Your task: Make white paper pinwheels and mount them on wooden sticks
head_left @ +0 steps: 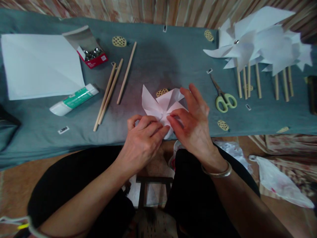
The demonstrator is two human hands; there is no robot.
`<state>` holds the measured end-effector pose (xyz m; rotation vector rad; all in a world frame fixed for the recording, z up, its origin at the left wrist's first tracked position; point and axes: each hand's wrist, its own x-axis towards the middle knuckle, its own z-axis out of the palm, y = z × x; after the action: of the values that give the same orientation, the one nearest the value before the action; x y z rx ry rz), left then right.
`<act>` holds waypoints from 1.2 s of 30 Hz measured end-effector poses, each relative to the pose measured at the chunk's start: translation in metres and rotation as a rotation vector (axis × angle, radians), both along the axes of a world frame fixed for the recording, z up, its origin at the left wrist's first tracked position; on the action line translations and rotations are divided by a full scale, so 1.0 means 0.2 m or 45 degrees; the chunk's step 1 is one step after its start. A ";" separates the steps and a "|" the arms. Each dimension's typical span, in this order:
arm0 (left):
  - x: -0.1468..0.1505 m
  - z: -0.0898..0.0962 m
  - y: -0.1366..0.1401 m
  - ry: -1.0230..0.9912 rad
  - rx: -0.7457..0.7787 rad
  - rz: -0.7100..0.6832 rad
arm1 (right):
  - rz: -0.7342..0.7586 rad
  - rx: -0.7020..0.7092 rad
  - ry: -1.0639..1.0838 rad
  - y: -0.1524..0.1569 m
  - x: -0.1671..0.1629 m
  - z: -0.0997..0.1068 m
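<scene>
A white paper pinwheel (151,103) lies at the front edge of the cloth-covered table, its points folded in toward the middle. My left hand (146,138) grips its lower left side, fingers bent over the paper and partly hiding it. From the right, my right hand (194,124) pinches the paper close to the centre with thumb and index finger, the other fingers raised. Left of the pinwheel lie a single wooden stick (126,73) and a pair of wooden sticks (109,92) side by side.
An opened red box (95,61) of shiny metal pins stands beside white paper sheets (41,66). A green-and-white glue tube (74,99) lies below them. Scissors (224,99) with pale green handles rest on the right. Several finished pinwheels (267,43) on sticks lie at the back right.
</scene>
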<state>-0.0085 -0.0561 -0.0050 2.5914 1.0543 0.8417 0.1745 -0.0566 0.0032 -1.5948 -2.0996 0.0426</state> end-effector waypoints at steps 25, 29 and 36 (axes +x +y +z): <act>0.02 0.03 -0.01 -0.033 -0.052 -0.060 | 0.086 -0.348 0.118 -0.08 0.08 0.10; -0.04 0.06 0.01 -0.091 -0.110 -0.004 | 0.087 -0.385 0.281 -0.09 0.10 0.10; -0.15 0.09 0.02 -0.638 -0.786 0.378 | 0.093 -0.362 0.512 -0.11 0.14 0.10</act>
<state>-0.0377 -0.0529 0.0122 1.6346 1.2920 0.9657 0.2024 -0.0782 0.0234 -1.5081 -1.8908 0.6574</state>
